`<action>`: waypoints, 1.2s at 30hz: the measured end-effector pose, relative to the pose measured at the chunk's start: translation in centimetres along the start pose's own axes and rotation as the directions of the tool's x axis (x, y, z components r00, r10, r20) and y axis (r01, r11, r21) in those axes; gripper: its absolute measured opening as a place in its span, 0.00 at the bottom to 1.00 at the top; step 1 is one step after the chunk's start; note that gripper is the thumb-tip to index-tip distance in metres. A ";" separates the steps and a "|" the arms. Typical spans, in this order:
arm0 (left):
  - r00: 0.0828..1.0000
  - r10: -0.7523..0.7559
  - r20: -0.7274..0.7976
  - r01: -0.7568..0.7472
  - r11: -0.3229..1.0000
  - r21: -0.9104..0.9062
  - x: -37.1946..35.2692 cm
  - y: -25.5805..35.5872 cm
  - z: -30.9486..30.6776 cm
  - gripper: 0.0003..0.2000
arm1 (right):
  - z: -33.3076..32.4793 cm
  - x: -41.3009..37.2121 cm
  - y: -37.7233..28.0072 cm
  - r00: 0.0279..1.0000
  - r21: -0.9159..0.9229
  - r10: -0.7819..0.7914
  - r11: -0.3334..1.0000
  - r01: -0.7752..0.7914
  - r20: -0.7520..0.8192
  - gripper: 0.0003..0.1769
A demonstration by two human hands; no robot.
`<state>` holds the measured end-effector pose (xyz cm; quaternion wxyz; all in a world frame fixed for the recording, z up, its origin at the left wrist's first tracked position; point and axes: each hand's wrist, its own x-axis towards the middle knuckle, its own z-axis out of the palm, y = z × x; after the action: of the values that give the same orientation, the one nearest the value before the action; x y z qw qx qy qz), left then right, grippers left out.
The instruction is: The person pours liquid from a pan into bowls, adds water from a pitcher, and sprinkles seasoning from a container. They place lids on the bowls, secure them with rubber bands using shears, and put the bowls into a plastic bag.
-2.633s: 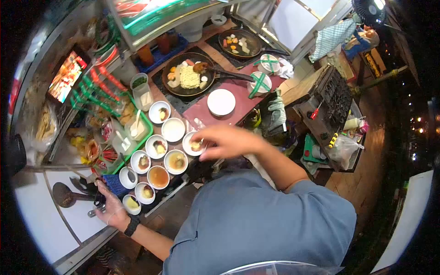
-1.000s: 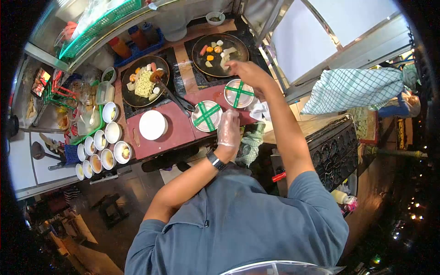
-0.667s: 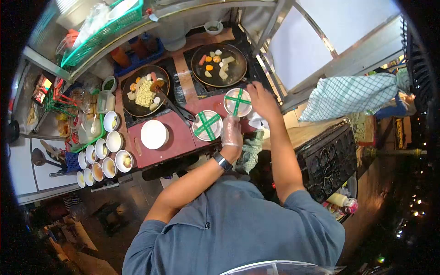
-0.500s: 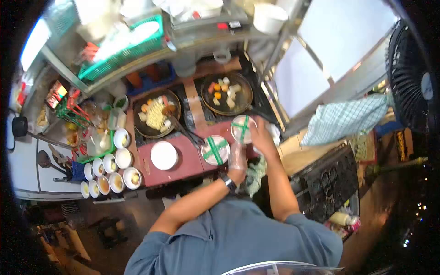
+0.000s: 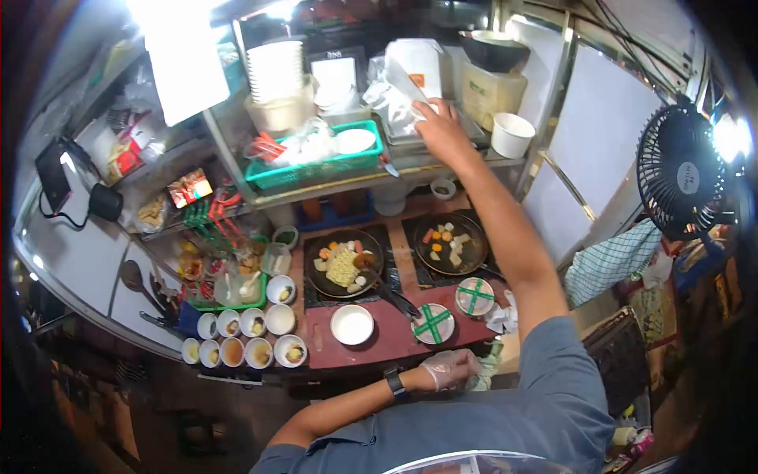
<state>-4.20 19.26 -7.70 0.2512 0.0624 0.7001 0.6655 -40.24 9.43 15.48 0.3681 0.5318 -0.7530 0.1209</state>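
My right hand (image 5: 442, 126) is raised to the upper shelf, its fingers closed on the edge of a clear plastic bag (image 5: 404, 82) among other plastic packaging. My left hand (image 5: 452, 369), in a clear glove, is low at the counter's front edge with its fingers curled; whatever it may hold is hidden. A green cloth (image 5: 488, 366) hangs beside it. Just beyond stand two lidded bowls, one nearer the middle (image 5: 433, 324) and one further right (image 5: 475, 297), each crossed with green tape. A white bowl (image 5: 352, 325) sits to their left.
One pan (image 5: 344, 265) holds noodles with mixed pieces and a spoon; another pan (image 5: 451, 243) holds mixed pieces. Several small filled cups (image 5: 258, 353) stand at the left. A green basket (image 5: 316, 154) and stacked bowls (image 5: 275, 71) occupy the shelf. A fan (image 5: 685, 174) hangs at the right.
My right hand has let go of the right-hand taped bowl and risen to the shelf. My left hand has drawn back from the taped bowls to the counter edge. The view has tilted up.
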 end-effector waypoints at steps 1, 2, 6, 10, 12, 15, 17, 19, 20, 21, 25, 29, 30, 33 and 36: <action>1.000 0.001 -0.018 -0.001 1.000 0.014 -1.5 0.0 -0.6 0.17 | 1.1 1.0 0.4 0.994 -0.203 0.001 0.979 0.022 0.112 0.08; 0.996 0.076 -0.055 -0.077 0.997 -0.021 -3.0 -0.3 -1.2 0.16 | 1.9 1.5 0.5 0.996 -0.199 -0.012 0.980 0.030 0.093 0.08; 0.906 0.331 -0.263 -0.308 0.943 0.124 -9.8 2.5 -4.1 0.14 | 1.8 2.8 0.4 0.992 -0.198 -0.118 0.974 0.106 -0.049 0.19; 0.742 0.535 -0.405 -0.576 0.817 0.024 -15.6 6.1 -7.5 0.13 | -7.9 1.9 -7.0 0.962 0.204 -0.187 0.952 0.227 -0.201 0.15; 0.416 0.796 -0.440 -0.398 0.594 0.699 -19.2 10.7 -10.5 0.25 | -13.6 0.2 -12.6 0.981 0.483 -0.194 0.856 0.185 -0.031 0.15; -0.087 0.931 -0.355 -0.262 0.323 0.910 -20.5 14.3 -13.5 0.43 | -19.1 -1.7 -19.7 0.956 0.726 -0.284 0.672 0.146 0.070 0.15; -0.086 0.963 -0.256 -0.143 0.243 0.960 -21.2 15.8 -15.3 0.46 | -21.6 -2.4 -22.4 0.927 0.822 -0.367 0.550 0.150 0.076 0.14; 0.113 0.947 -0.300 -0.259 0.319 0.912 -21.7 15.3 -17.0 0.37 | -22.7 -2.1 -23.5 0.943 0.861 -0.326 0.497 0.107 0.071 0.13; 0.233 0.929 -0.289 -0.300 0.351 0.887 -21.5 15.1 -17.4 0.25 | -23.4 -1.5 -23.3 0.946 0.846 -0.321 0.517 0.131 0.049 0.13; 0.423 0.805 -0.416 -0.355 0.570 0.741 -21.4 14.7 -17.4 0.21 | -22.5 -1.6 -23.3 0.970 0.947 -0.218 0.321 -0.031 0.105 0.16; 0.581 0.635 -0.509 -0.642 0.742 0.193 -19.9 11.7 -16.3 0.10 | -23.2 0.8 -22.7 0.947 0.867 -0.005 0.404 -0.292 0.322 0.19; 0.632 0.487 -0.603 -0.517 0.844 0.140 -20.5 9.1 -17.1 0.08 | -18.7 -1.0 -21.7 0.982 0.097 -0.086 0.990 0.103 -0.167 0.14; 0.582 0.483 -0.654 -0.613 0.789 0.037 -20.1 8.1 -17.3 0.07 | -18.1 -2.0 -22.4 0.986 0.116 -0.079 0.989 0.097 -0.149 0.14; 0.527 0.415 -0.741 -0.551 0.831 0.074 -21.1 4.8 -19.5 0.07 | -17.7 -6.9 -27.8 0.942 0.598 -0.320 0.737 0.314 -0.100 0.32; 0.575 0.385 -0.721 -0.517 0.855 0.045 -22.2 1.0 -21.5 0.08 | -12.1 -13.4 -34.8 0.944 0.458 -0.308 0.827 0.326 -0.116 0.18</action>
<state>5.40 -9.37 -1.01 -0.2112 -0.0430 0.6418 0.7359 -1.95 11.80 7.48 0.2565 0.7203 -0.5951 0.2473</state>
